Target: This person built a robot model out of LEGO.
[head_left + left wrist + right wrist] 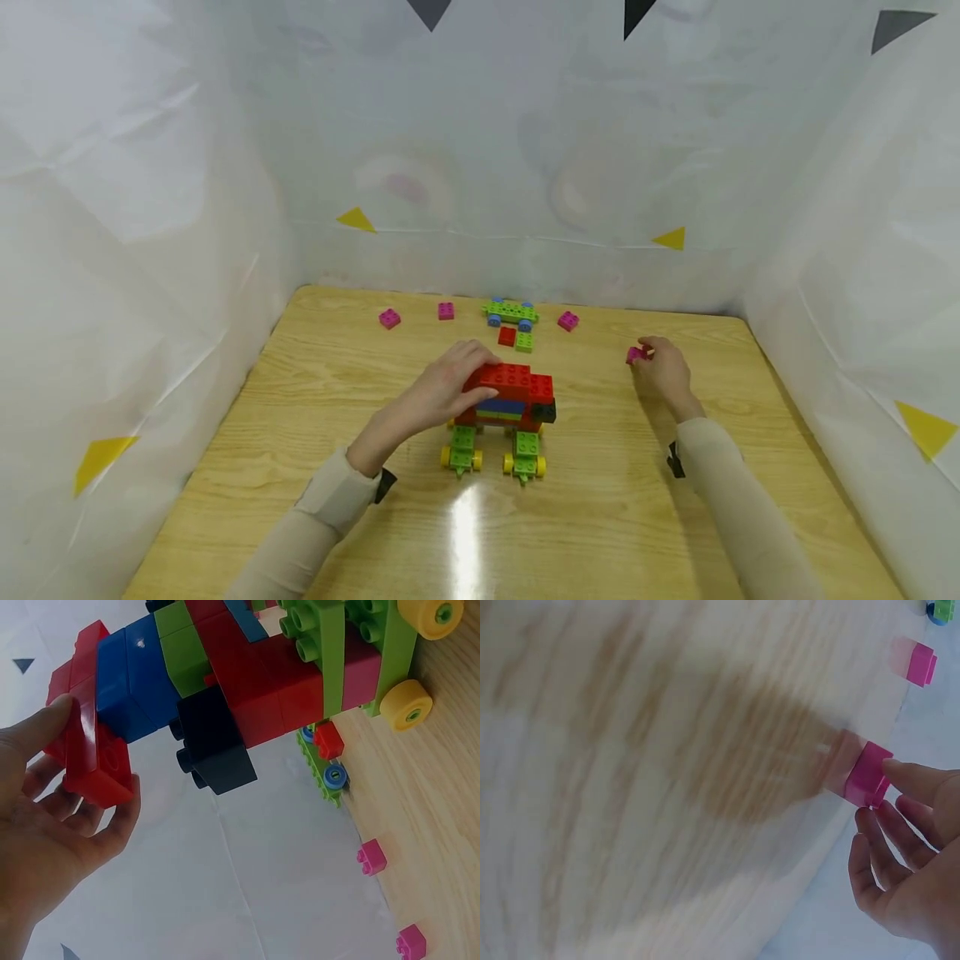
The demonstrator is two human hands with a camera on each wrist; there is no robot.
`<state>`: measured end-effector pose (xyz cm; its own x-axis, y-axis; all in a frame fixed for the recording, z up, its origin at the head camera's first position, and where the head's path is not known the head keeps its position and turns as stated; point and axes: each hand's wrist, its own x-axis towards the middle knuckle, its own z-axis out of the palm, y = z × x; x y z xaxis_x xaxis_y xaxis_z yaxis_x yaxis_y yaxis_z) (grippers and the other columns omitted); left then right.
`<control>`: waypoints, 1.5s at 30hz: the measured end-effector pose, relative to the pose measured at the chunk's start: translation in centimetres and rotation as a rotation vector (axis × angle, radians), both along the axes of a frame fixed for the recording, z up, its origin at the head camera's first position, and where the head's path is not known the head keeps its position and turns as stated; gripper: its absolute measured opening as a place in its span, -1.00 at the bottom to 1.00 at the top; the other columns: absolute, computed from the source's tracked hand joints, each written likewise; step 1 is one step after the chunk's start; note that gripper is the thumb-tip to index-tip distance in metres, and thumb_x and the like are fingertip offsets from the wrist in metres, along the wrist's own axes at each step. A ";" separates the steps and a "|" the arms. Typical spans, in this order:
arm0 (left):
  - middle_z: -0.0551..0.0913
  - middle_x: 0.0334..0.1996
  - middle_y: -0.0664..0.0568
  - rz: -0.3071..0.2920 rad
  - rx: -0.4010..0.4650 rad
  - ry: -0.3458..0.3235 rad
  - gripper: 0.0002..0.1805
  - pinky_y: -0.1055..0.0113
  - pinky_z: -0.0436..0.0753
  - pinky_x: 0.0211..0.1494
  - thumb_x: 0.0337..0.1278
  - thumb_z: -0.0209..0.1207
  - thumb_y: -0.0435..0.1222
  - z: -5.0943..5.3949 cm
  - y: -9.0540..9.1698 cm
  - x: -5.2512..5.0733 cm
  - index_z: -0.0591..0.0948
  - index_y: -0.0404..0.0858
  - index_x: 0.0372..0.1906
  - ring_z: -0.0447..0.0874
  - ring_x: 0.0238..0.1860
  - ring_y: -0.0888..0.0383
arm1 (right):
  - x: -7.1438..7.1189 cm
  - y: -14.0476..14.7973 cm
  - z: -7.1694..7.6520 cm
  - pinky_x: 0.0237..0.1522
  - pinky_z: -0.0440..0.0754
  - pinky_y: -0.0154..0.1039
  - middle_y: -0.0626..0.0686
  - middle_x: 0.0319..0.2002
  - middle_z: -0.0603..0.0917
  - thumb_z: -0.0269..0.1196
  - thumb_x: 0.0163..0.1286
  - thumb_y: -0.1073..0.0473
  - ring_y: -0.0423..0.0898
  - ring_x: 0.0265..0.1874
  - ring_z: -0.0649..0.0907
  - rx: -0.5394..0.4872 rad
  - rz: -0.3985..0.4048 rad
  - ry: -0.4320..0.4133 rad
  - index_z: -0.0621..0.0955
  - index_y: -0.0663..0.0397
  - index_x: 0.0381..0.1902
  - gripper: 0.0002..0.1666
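Observation:
My left hand (433, 388) grips the top red bricks (88, 712) of a toy-brick vehicle (512, 382), thumb on one side and fingers on the other. The vehicle is tall, with red, blue, green and black bricks above green wheel bases (527, 446) with yellow wheels. It stands upright near the table's middle. Off to the right, my right hand (666, 372) pinches a pink brick (868, 775) between thumb and fingers. That brick is at the tabletop, its underside close to or touching the wood.
Along the back lie more pink bricks (389, 318), (446, 311) and a pink brick (568, 321) nearer the right hand. A green wheel base (512, 312) with blue wheels stands behind a red brick (507, 336) and a green brick (524, 342). White sheeting (495, 150) surrounds the wooden table (360, 533).

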<state>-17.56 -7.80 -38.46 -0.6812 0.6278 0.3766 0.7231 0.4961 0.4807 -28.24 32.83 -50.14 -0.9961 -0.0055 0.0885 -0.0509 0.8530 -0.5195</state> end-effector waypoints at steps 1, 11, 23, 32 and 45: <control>0.52 -0.02 -0.03 0.002 0.000 -0.005 -0.66 0.19 0.51 0.12 0.25 0.23 -0.24 0.0 0.0 -0.1 0.51 -0.28 0.06 0.45 0.04 0.06 | 0.1 0.0 -0.1 -0.19 0.53 0.15 0.37 0.01 0.50 0.23 0.28 0.30 0.27 -0.10 0.57 0.002 0.007 0.000 0.49 0.35 0.18 -0.50; 0.53 -0.03 -0.01 0.011 -0.016 -0.061 -0.64 0.23 0.54 0.09 0.21 0.27 -0.24 0.2 -0.2 -0.4 0.52 -0.27 0.05 0.48 0.01 0.09 | 0.9 -0.2 -1.3 -0.30 0.53 0.08 0.34 -0.07 0.56 0.25 0.36 0.19 0.21 -0.19 0.59 -0.002 0.036 -0.026 0.50 0.31 0.13 -0.55; 0.56 0.05 -0.01 0.023 -0.172 -0.106 -0.51 0.19 0.54 0.09 0.28 0.17 -0.04 2.5 0.5 -0.7 0.54 -0.19 0.22 0.50 0.05 0.05 | 2.8 -4.9 1.5 -0.09 0.54 0.15 0.29 -0.08 0.64 0.35 0.26 0.27 0.21 -0.10 0.61 -0.160 0.193 0.195 0.56 0.34 0.06 -0.57; 0.57 -0.18 0.05 -0.041 -0.157 0.000 -0.65 0.36 0.50 -0.19 0.22 0.24 -0.12 2.8 1.6 -0.7 0.67 -0.20 0.02 0.46 -0.22 0.17 | 7.4 -10.3 8.5 -0.15 0.62 -0.03 0.03 -0.06 0.65 0.39 0.21 0.24 -0.06 -0.09 0.61 -0.260 0.388 0.326 0.61 0.10 0.10 -0.53; 0.41 -0.38 0.09 -0.086 -0.146 0.022 -0.69 0.42 0.29 -0.34 0.20 0.26 -0.16 3.0 1.4 -1.2 0.68 -0.24 -0.04 0.25 -0.38 0.21 | 11.3 -12.8 12.5 -0.10 0.62 -0.23 -0.05 -0.01 0.63 0.38 0.19 0.28 -0.14 -0.07 0.62 -0.258 0.591 0.354 0.66 0.05 0.05 -0.58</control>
